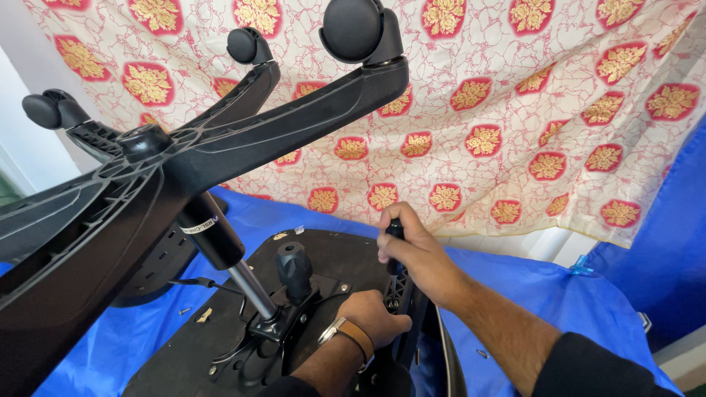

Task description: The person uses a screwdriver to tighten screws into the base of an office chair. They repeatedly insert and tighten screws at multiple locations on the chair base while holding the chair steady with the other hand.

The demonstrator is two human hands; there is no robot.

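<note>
An office chair lies upside down on a blue tarp [515, 283]. Its black star base [220, 143] with castor wheels [353, 29] sticks up at the left on a gas cylinder [220, 246]. The cylinder runs into the metal mechanism plate [294, 323] on the underside of the black seat [331, 254]. My left hand [379, 316], with a tan wrist strap, rests on the plate's right edge beside a black knob [294, 268]. My right hand [412, 254] is closed round a black tool handle [396, 229] held upright over the armrest bracket [401, 294].
A cream cloth with red and gold flower medallions [500, 110] hangs behind. Small loose screws [185, 311] lie on the tarp at the left and at the right near my forearm. A white wall [22, 140] shows at far left.
</note>
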